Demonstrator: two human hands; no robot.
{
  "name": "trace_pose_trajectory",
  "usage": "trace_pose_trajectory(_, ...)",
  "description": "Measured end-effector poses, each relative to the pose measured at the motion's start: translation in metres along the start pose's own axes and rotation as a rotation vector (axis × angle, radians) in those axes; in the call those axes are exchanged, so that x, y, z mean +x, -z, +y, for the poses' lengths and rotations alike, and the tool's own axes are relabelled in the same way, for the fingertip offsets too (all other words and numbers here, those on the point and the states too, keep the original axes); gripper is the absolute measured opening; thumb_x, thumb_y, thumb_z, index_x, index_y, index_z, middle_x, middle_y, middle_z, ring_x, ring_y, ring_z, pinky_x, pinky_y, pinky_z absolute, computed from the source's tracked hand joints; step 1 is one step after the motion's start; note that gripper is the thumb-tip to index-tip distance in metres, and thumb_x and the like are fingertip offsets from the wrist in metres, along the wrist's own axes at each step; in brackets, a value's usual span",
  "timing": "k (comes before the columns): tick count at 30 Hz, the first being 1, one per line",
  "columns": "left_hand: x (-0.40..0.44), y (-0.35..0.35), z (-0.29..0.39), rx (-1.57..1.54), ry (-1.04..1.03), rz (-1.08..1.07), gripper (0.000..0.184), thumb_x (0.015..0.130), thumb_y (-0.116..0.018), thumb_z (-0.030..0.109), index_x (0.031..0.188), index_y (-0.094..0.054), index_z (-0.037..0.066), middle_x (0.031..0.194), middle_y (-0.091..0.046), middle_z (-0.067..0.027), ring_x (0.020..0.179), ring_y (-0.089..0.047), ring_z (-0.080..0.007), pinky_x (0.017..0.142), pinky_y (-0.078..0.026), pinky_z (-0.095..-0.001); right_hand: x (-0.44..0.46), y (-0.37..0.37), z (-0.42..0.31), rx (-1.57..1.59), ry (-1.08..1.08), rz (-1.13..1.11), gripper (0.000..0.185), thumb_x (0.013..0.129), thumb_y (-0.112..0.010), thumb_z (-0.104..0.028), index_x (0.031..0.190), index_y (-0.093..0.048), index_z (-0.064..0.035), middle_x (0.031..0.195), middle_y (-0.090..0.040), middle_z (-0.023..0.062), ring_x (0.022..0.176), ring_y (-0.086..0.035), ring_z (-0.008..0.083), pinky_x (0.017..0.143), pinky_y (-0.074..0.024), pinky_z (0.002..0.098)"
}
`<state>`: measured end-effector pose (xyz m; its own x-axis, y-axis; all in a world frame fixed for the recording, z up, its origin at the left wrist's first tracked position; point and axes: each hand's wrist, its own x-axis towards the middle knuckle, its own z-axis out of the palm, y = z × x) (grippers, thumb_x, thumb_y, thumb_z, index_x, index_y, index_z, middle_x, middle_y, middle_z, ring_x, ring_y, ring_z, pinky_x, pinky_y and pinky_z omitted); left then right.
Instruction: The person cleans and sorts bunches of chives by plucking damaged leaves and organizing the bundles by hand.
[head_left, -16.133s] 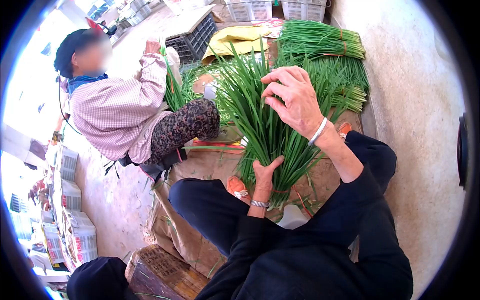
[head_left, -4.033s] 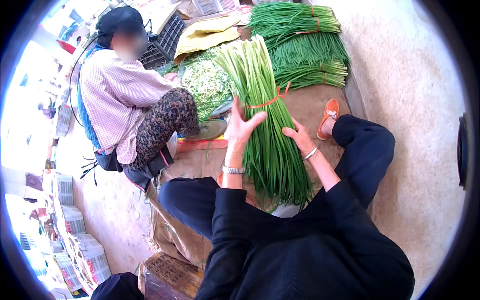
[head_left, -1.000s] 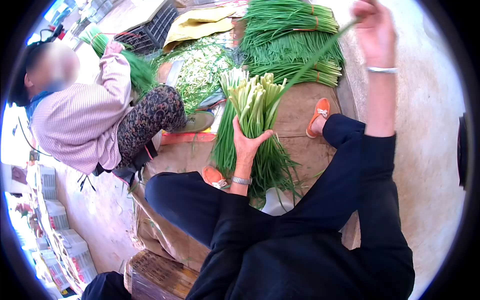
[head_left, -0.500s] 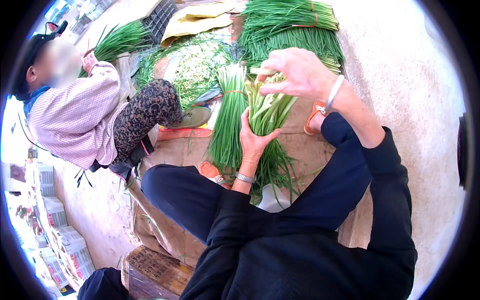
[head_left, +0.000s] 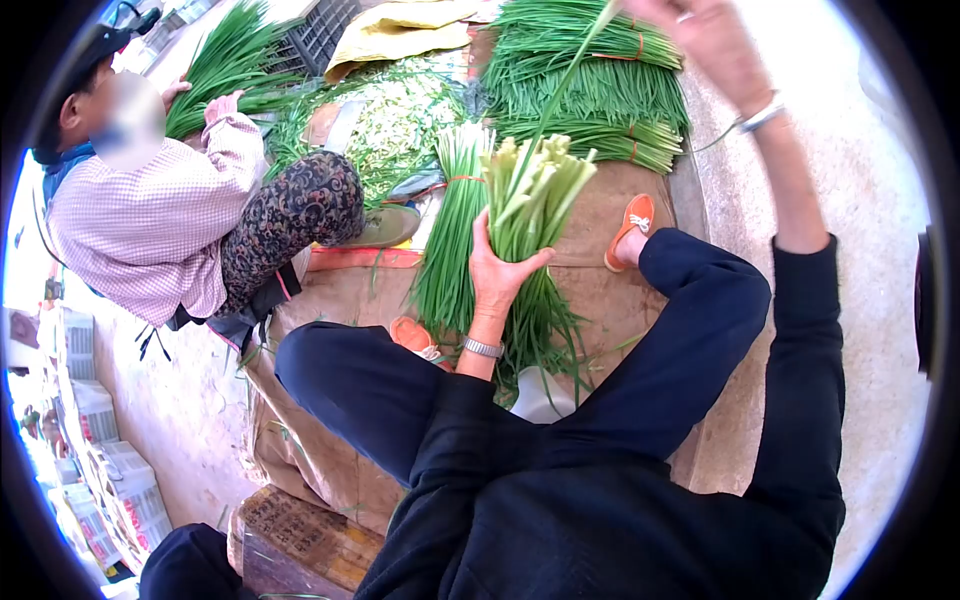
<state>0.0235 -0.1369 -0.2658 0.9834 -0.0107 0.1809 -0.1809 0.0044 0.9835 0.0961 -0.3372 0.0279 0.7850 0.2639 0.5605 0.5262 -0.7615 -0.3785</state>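
My left hand [head_left: 502, 272] is wrapped round a bunch of garlic chives [head_left: 540, 205], its thick pale cut ends pointing up and its green leaves hanging down between my legs. Raised at the upper right, my right hand [head_left: 705, 45] is blurred by motion and partly cut off by the frame edge. It pinches the pale end of a single long stalk [head_left: 572, 70], which runs down to the top of the bunch. Just left of my left hand, a tied bundle of chives [head_left: 450, 240] leans with its pale ends upward.
Several tied chive bundles [head_left: 585, 75] are stacked at the back. Trimmings [head_left: 400, 120] lie heaped beside them near a yellow sack [head_left: 395, 35] and a black crate [head_left: 315, 40]. At left, a seated person [head_left: 150, 210] handles loose chives [head_left: 235, 60]. A wooden stool [head_left: 305, 540] stands lower left.
My right hand has gone from the top of the bunch up and to the right, drawing out a stalk. My left hand keeps its hold. The other person's hands have shifted on their chives.
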Motion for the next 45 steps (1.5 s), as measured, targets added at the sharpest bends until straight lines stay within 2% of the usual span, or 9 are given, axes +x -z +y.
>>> trace_pose_trajectory(3,0.007,0.015,-0.005,-0.124,0.117,0.026,0.084,0.054,-0.087,0.019,0.123,-0.042,0.001,0.108,-0.06,-0.0104,0.095,-0.058,-0.0184,0.087,-0.046,-0.031,0.012,0.065,0.014,0.091,-0.258,0.416,0.019,0.088,-0.055,-0.017,0.094,-0.065,-0.0018,0.077,-0.061,0.0001,0.069,-0.052,0.0073,0.064,-0.0428,0.0195)
trace_pose_trajectory(4,0.01,0.02,-0.008,-0.161,0.136,0.035,0.08,0.055,-0.087,0.017,0.121,-0.045,0.001,0.106,-0.06,-0.0098,0.094,-0.058,-0.0179,0.086,-0.047,-0.0304,0.014,0.09,0.037,0.252,-0.32,0.487,0.022,0.08,-0.056,-0.025,0.088,-0.058,-0.0051,0.057,-0.037,0.0005,0.043,-0.026,0.0075,0.038,-0.0181,0.0219)
trace_pose_trajectory(7,0.014,0.035,-0.007,-0.356,0.236,0.038,0.065,0.06,-0.08,0.007,0.117,-0.05,0.002,0.103,-0.062,-0.0083,0.088,-0.061,-0.0166,0.078,-0.051,-0.0293,-0.021,0.14,0.108,-0.04,-0.301,0.744,0.038,0.089,-0.055,-0.041,0.115,-0.062,-0.015,0.084,-0.063,-0.0054,0.054,-0.042,0.0048,0.052,-0.038,0.0175)
trace_pose_trajectory(13,0.017,0.054,0.006,-0.613,0.21,-0.091,0.056,0.072,-0.064,0.01,0.123,-0.046,0.0,0.112,-0.058,-0.0109,0.101,-0.057,-0.0206,0.09,-0.045,-0.0338,-0.118,0.063,0.138,-0.38,-0.606,0.431,0.052,0.086,-0.048,-0.057,0.114,-0.062,-0.0151,0.056,-0.044,-0.0044,0.043,-0.032,0.0031,0.038,-0.0223,0.0147)
trace_pose_trajectory(17,0.017,0.065,-0.026,-0.804,0.256,-0.083,0.066,0.066,-0.064,0.018,0.126,-0.044,-0.002,0.111,-0.059,-0.0118,0.1,-0.058,-0.026,0.094,-0.043,-0.0356,-0.172,-0.027,0.157,-0.461,-0.167,0.261,0.024,0.082,-0.061,-0.032,0.097,-0.064,-0.013,0.073,-0.059,0.007,0.058,-0.056,0.0204,0.052,-0.0469,0.0299)
trace_pose_trajectory(23,0.02,0.068,-0.02,-0.945,0.265,-0.479,0.089,0.06,-0.072,0.039,0.131,-0.038,-0.003,0.123,-0.049,-0.0275,0.109,-0.051,-0.0434,0.097,-0.04,-0.052,-0.219,-0.127,0.083,-0.148,-0.164,-0.893,0.047,0.076,-0.065,-0.039,0.114,-0.055,-0.0129,0.107,-0.055,0.013,0.103,-0.053,0.0318,0.086,-0.0444,0.0429)
trace_pose_trajectory(36,0.013,0.054,0.009,-1.174,0.192,-0.532,0.09,0.06,-0.073,0.041,0.132,-0.038,0.001,0.122,-0.051,-0.0246,0.111,-0.052,-0.0371,0.096,-0.043,-0.0503,-0.152,-0.146,-0.028,0.471,-0.325,0.281,0.067,0.078,-0.068,-0.032,0.13,-0.039,-0.0011,0.118,-0.052,0.0157,0.109,-0.052,0.0286,0.095,-0.0394,0.0367)
trace_pose_trajectory(40,0.011,0.051,0.017,-1.125,0.225,-0.302,0.084,0.066,-0.07,0.04,0.132,-0.038,0.0,0.124,-0.051,-0.0198,0.113,-0.051,-0.0353,0.098,-0.042,-0.0491,-0.144,-0.143,-0.031,0.238,-0.08,0.2,0.073,0.077,-0.069,-0.038,0.13,-0.037,0.0008,0.121,-0.051,0.0174,0.111,-0.051,0.0295,0.095,-0.0398,0.0378)
trace_pose_trajectory(45,0.022,0.048,0.006,-1.14,0.387,-0.179,0.06,0.077,-0.066,0.027,0.127,-0.043,0.0,0.119,-0.056,-0.0159,0.105,-0.057,-0.0293,0.09,-0.049,-0.042,-0.218,-0.225,-0.013,0.795,-0.544,-0.257,0.091,0.074,-0.071,-0.039,0.14,-0.021,-0.0017,0.127,-0.046,0.0206,0.12,-0.046,0.0278,0.1,-0.0367,0.0365)
